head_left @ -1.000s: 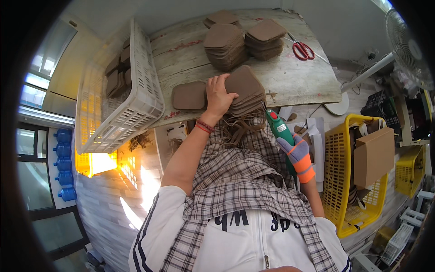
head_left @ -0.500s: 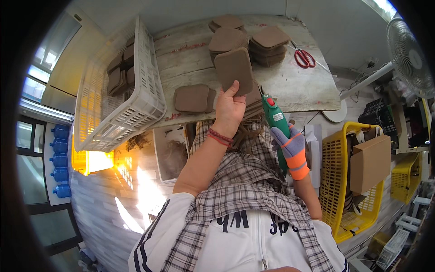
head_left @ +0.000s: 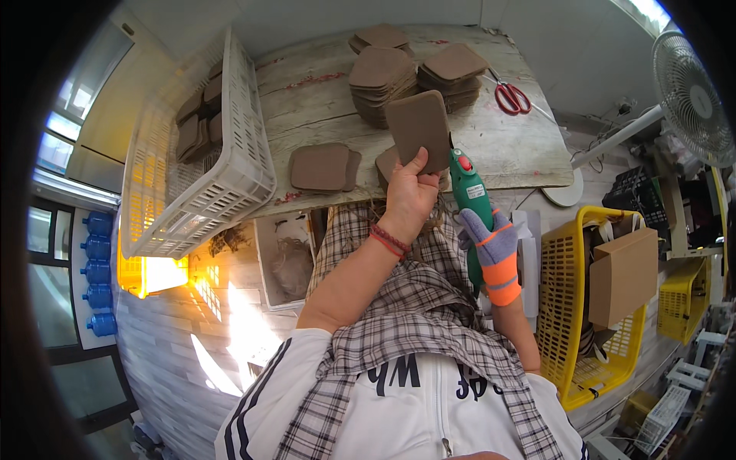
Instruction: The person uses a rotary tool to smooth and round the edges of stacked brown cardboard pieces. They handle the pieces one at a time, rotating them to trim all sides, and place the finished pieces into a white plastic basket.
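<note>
My left hand pinches a flat brown rounded-square pad by its lower edge, thumb on top, and holds it raised above the table's near edge. In my right hand, gloved in grey and orange, is a green handheld power tool with a red button. The tool's narrow dark tip touches or nearly touches the pad's right edge; I cannot tell which. Partly hidden behind my left hand is a stack of pads. To its left lie a few overlapping pads.
Several stacks of brown pads and red-handled scissors occupy the far side of the worn table. A white plastic crate with pads stands left. A yellow basket holding a cardboard box and a fan are right.
My left hand has moved right with the pad, bringing the pad's edge up to the tool's tip. The stack behind shows more on the left. My right hand has hardly moved.
</note>
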The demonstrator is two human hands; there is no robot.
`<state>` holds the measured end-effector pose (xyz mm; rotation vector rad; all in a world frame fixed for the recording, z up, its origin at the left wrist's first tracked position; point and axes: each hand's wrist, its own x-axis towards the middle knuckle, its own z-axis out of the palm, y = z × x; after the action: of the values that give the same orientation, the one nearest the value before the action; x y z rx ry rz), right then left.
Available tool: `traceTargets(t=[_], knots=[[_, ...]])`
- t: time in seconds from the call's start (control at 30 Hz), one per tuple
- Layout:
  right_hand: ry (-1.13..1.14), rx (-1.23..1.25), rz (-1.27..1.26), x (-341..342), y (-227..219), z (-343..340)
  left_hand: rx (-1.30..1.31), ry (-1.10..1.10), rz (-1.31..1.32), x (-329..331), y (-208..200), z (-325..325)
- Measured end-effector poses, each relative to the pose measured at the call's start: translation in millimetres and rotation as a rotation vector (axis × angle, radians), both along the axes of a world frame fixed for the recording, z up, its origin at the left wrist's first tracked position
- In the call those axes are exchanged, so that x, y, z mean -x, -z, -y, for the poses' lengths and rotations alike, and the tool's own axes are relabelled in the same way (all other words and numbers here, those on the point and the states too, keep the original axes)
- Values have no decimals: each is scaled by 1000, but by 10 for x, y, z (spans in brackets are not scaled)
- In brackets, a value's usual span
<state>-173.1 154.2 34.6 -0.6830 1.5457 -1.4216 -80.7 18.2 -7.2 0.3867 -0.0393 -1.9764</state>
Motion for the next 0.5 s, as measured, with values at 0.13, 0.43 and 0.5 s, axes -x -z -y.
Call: traceTargets(t=[0.13,0.43,0.5], knots=[[13,29,-3,39,-20,21,25,57,52,2,12,-130],[49,59,-9,110,-118,37,137,155,68,-35,97,-295],[27,50,-19,157,-127,17,164,170,102,-89,147,-280]])
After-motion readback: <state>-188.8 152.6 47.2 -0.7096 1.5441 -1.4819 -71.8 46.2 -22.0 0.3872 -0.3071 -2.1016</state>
